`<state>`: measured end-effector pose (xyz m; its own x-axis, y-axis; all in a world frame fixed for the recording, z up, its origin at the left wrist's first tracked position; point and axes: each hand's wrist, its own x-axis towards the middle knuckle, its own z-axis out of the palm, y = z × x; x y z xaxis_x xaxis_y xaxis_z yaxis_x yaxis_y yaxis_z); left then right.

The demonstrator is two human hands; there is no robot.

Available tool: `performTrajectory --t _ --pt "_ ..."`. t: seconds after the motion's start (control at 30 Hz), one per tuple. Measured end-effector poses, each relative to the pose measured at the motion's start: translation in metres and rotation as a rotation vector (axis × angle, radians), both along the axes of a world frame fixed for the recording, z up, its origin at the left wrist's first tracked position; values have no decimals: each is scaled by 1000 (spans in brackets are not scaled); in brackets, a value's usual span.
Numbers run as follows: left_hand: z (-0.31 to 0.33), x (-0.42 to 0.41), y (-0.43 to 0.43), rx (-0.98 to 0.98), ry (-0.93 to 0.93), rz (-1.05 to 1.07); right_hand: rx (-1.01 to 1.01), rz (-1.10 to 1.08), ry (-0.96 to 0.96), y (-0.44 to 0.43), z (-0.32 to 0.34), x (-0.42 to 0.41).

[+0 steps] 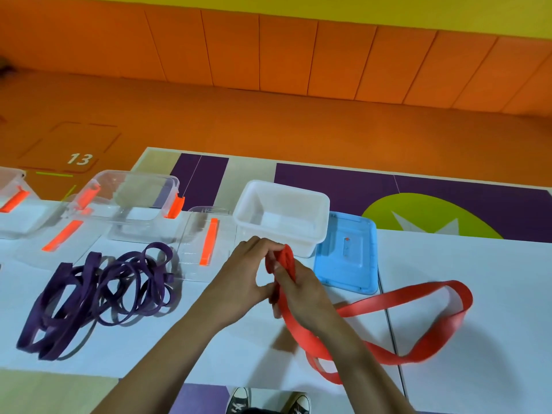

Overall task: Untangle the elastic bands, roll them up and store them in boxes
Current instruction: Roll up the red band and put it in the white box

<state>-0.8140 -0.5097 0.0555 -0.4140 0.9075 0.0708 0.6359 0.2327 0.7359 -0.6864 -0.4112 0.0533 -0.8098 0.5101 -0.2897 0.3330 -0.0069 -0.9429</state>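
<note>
Both my left hand [243, 274] and right hand [295, 289] are pinched on the red band [403, 303] roll just in front of the white box [282, 218], and honestly that long loose tail could twist or spring the coil open.

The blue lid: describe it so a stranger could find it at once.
On the white table, look to the right of the two hands rolling the red band. The blue lid lies flat right beside the open white box, on its right. It is the only blue thing there; the other lids are clear with orange strips.
</note>
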Motion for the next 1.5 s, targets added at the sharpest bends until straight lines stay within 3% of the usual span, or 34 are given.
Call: performTrajectory --t 0.13,0.27,0.33,0.43,0.5,0.63,0.77,0.9,1.03,1.1,1.27,1.4,1.5 --pt "7 3 -4 125 -260 52 139 31 -34 15 0 -2" --pt "17 2 3 287 -488 434 372 187 -153 27 -2 0" --pt "23 -12 2 147 -547 441 456 273 -201 28 -3 5" --pt "31 -26 1 -204 -581 181 579 350 -164 25 2 6" --pt "33 -27 3 -233 -609 54 668 371 -137 24 4 3" --pt "29 -26 3 -97 -634 59 733 336 -78 26 2 5" --pt "21 -10 9 168 -910 183 604 183 21 30 5 5" --pt "17 6 20 313 -1040 327 612 59 25 19 4 -4" --pt "13 25 26 366 -1015 438 588 -168 -60 9 -1 -11" --pt "11 27 25 355 -968 410 620 -162 -52 10 -2 -10" --pt "16 10 16 164 -789 301 704 53 -111 26 5 -1" --pt "28 -13 5 -51 -708 38 892 346 -182 35 20 4" --pt "37 -15 7 -55 -531 -34 902 321 -131 32 26 2"
